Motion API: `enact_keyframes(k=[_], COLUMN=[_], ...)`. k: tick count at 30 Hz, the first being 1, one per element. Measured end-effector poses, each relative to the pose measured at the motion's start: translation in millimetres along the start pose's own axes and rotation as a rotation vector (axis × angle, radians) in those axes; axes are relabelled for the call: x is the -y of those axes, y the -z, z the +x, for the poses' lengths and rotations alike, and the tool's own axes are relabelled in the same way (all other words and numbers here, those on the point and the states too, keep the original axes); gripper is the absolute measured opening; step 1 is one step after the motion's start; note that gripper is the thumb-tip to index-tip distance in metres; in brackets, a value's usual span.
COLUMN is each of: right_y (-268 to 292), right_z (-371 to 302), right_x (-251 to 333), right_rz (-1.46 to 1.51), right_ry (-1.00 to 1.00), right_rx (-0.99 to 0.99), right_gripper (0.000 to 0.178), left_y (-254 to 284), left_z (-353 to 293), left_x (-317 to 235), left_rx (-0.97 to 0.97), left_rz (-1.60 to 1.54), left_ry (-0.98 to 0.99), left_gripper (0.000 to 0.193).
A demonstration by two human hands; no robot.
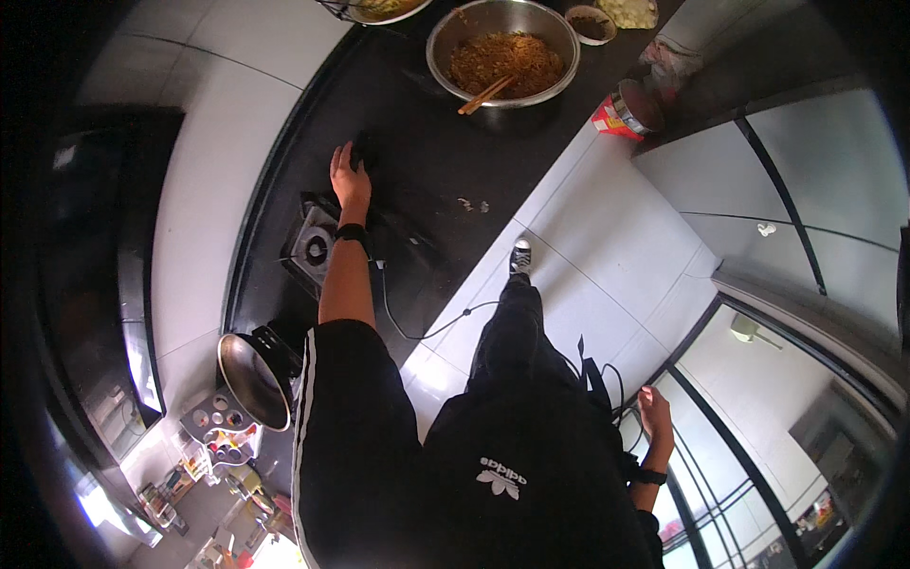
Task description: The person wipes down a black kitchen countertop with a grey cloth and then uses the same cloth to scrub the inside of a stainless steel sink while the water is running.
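Observation:
My left hand [351, 177] is stretched out over the black counter [417, 161], its fingers apart and nothing seen in them. Dark shapes beside its fingertips blend into the counter and cannot be made out. Below its wrist lies a gas burner [313, 247], partly covered by my forearm. Farther along the counter stands a steel bowl [438, 71] of brown shredded food [502, 62], with wooden chopsticks [485, 95] resting in it. My right hand [654, 412] hangs low at my side, fingers loosely bent, away from the counter and holding nothing visible.
Beyond the steel bowl are a small bowl [591, 26] of dark bits and a container of pale pieces [629, 11]. A frying pan [254, 379] leans near the wall by my left arm. A cable [427, 334] crosses the counter edge. Glass-panelled doors [725, 446] stand at right.

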State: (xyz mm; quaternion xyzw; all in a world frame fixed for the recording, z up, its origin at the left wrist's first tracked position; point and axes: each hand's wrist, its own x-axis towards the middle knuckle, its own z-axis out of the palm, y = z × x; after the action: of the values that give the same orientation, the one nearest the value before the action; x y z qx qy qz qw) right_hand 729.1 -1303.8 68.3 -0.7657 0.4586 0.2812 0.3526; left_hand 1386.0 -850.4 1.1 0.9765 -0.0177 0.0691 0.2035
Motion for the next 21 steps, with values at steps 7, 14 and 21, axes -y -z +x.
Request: enact_keyframes(k=[7, 14, 21], right_y=[89, 124, 182], right_z=[26, 74, 131], right_x=[31, 25, -27], right_rz=[0.133, 0.096, -0.149], right_ry=[-0.024, 0.140, 0.290], right_rx=[-0.089, -0.017, 0.053], right_gripper=[0.035, 0.031, 0.038], left_y=[-51, -75, -106], left_z=[-11, -78, -172], left_x=[7, -51, -178], left_rx=[0.039, -0.282, -0.086], left_rz=[0.225, 0.170, 0.078], left_ry=[0.045, -0.216, -0.154], left_gripper=[0.056, 0.038, 0.020])
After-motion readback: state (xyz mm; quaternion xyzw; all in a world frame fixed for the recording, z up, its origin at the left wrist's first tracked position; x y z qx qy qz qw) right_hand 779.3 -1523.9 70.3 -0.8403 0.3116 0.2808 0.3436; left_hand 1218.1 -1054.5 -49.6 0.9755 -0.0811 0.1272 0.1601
